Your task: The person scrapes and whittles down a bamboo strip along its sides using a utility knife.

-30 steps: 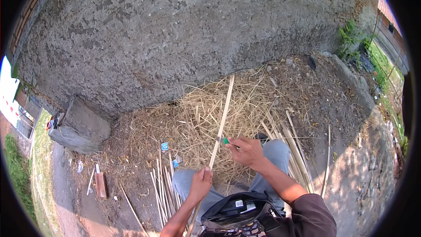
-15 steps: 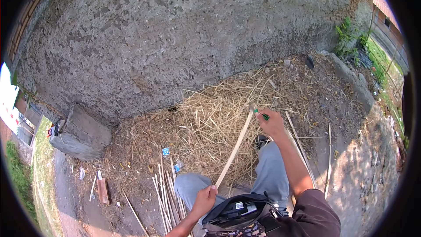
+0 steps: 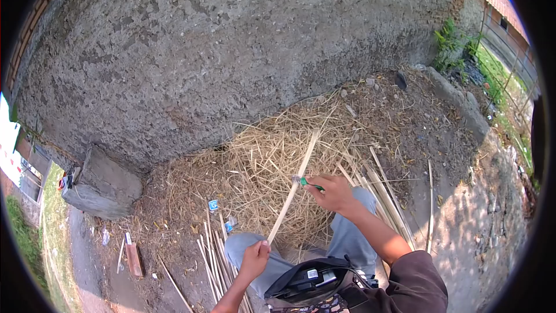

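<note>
My left hand is closed around the near end of a long pale bamboo strip, which slants up and away from my lap. My right hand grips a small green-handled tool, its metal head against the strip around mid-length. The head is too small to tell its exact kind. Beneath the strip spreads a heap of thin pale shavings.
More strips lie by my left knee, and others by my right. A rough wall rises ahead. At left stand a concrete block and a reddish-brown piece. An open black bag sits at my lap.
My right hand has drawn the green-handled tool from the strip's far end down toward me, to about its middle. The left hand keeps its hold on the near end.
</note>
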`<action>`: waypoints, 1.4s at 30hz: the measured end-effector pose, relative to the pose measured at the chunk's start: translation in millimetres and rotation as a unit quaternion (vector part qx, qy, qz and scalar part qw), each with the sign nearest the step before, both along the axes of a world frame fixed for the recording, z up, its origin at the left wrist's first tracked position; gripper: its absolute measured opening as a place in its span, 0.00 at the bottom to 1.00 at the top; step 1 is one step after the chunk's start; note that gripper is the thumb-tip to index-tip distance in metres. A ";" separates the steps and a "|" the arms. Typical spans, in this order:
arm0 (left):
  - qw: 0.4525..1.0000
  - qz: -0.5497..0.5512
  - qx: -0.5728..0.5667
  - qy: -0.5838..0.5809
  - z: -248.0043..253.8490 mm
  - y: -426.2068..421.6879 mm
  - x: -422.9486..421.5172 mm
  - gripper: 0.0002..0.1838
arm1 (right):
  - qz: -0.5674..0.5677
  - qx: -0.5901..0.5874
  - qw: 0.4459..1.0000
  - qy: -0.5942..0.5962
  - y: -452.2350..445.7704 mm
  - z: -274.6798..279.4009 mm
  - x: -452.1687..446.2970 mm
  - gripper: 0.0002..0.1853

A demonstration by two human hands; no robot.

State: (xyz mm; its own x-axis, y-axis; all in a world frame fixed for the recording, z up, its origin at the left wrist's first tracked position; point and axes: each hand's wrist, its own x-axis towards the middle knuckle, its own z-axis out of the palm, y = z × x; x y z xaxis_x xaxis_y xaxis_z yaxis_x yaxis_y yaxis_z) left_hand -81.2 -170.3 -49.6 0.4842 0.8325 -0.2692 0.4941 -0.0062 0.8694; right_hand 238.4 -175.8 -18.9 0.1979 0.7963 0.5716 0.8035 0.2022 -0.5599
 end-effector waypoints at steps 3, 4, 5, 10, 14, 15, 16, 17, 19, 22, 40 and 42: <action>1.000 0.006 -0.009 -0.014 3.0 -5.6 -3.0 0.21 | 0.013 -0.025 0.996 -0.080 -5.2 4.3 -1.8 0.11; 1.000 -0.008 0.025 0.016 6.5 -9.0 -5.2 0.21 | -0.030 -0.018 0.997 -0.061 -0.6 0.6 6.7 0.11; 0.997 -0.023 0.060 0.046 8.4 -10.6 -7.9 0.22 | -0.074 -0.011 0.996 -0.041 9.8 -6.3 24.7 0.12; 0.996 -0.028 0.049 0.065 3.0 -25.2 -23.9 0.21 | -0.305 -0.050 0.951 0.015 45.3 -18.7 126.8 0.14; 0.996 0.005 0.044 0.078 0.1 -18.7 -25.4 0.19 | -0.180 -0.028 0.963 0.200 43.3 -30.8 109.2 0.12; 0.996 0.007 0.039 0.079 -2.7 -18.6 -22.7 0.19 | -0.094 -0.081 0.906 0.405 45.8 -33.0 99.9 0.11; 0.994 0.009 0.062 0.084 -5.1 -17.6 -19.2 0.19 | -0.085 -0.108 0.841 0.523 38.7 -5.1 76.7 0.11; 0.992 0.010 0.087 0.090 -5.5 -16.3 -15.6 0.18 | -0.072 -0.107 0.862 0.490 39.7 -16.7 68.9 0.11; 0.990 0.019 0.107 0.096 -0.7 -14.1 -5.7 0.18 | -0.013 -0.089 0.908 0.409 32.0 -31.6 37.9 0.11; 0.986 0.033 0.131 0.100 7.6 -10.3 10.0 0.17 | 0.071 -0.077 0.977 0.186 3.7 -16.3 -28.0 0.11; 0.972 0.058 0.208 0.089 17.0 -16.5 26.4 0.13 | -0.004 -0.013 1.000 0.014 -2.2 -18.5 -40.8 0.09; 0.973 0.063 0.211 0.070 13.9 -19.0 27.5 0.14 | -0.025 0.032 0.998 0.051 -0.8 -17.5 -49.5 0.09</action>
